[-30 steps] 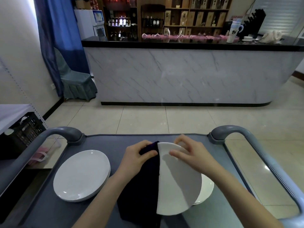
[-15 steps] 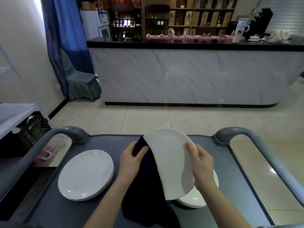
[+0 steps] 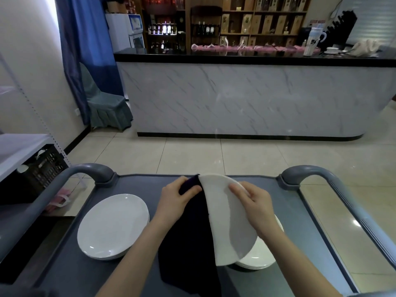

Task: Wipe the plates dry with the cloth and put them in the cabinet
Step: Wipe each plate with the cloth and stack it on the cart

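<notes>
A white plate (image 3: 225,221) is held tilted above the grey cart top (image 3: 137,185). My left hand (image 3: 177,199) grips a dark cloth (image 3: 190,243) against the plate's left edge; the cloth hangs down and covers the plate's left half. My right hand (image 3: 255,202) holds the plate's upper right rim, fingers laid on its face. A stack of white plates (image 3: 112,226) lies on the cart at the left. Another stack of plates (image 3: 261,256) sits at the right, mostly hidden under the held plate.
The cart has grey curved handles at left (image 3: 90,171) and right (image 3: 308,173). A black crate (image 3: 40,170) sits under a shelf at the left. Across the tiled floor stands a marble-fronted counter (image 3: 246,99), with a covered chair (image 3: 105,103) beside a blue curtain.
The plate has turned in my hands. My right hand moved from the plate's right edge up to its upper rim, and my left hand with the cloth slid up along the left edge.
</notes>
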